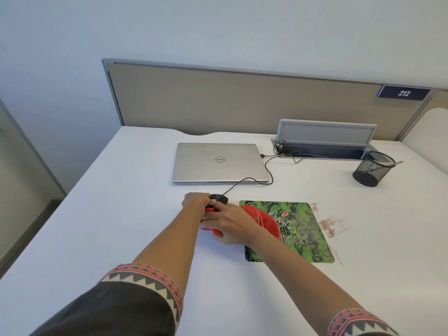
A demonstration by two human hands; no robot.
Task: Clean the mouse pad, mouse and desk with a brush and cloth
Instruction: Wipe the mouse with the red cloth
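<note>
Step in hand, as I judge it: mouse wipe.
- Left hand [195, 201]: grip curled round mouse [220, 198], just left of mouse pad [294, 230].
- Right hand [229, 225]: grip bunching red cloth [263, 220] against the mouse.
- Next, I judge: dust [330, 226] on the table [121, 214], right of the pad.

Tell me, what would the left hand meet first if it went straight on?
Likely the front edge of the closed Dell laptop, just beyond the left hand and the mouse it grips.
</note>
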